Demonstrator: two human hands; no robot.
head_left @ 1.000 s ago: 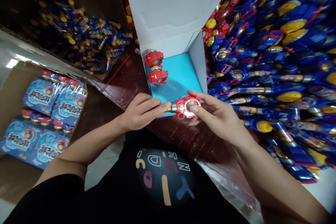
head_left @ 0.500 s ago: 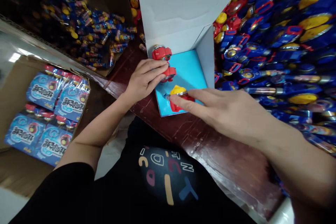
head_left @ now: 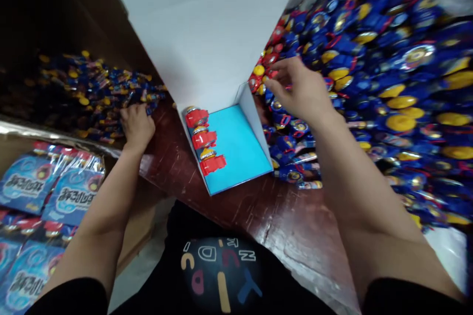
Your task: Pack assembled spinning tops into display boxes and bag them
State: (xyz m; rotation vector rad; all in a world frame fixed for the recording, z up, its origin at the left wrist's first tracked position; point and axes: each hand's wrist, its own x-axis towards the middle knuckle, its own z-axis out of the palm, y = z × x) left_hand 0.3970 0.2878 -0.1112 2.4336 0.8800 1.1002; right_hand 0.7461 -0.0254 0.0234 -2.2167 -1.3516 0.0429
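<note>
An open white box with a light blue inside [head_left: 240,142] stands on the dark red table. Along its left wall sit three red toys [head_left: 213,163] in a row. My left hand [head_left: 137,127] is at the edge of the carton of small blue and yellow tubes [head_left: 111,78], its fingertips among them and partly hidden. My right hand [head_left: 295,86] hovers by the red toys [head_left: 271,56] right of the box, thumb and fingers apart, with nothing visible between them.
A large heap of blue and yellow toys [head_left: 402,103] spreads over the right side. At the lower left, a carton holds packed blue boxes [head_left: 72,194]. The box's tall white flap [head_left: 207,24] rises at the back. The table's front edge runs near my body.
Both hands have left the box, the left toward the tubes and the right toward the red toys. The third red toy now rests at the left wall. The view has shifted.
</note>
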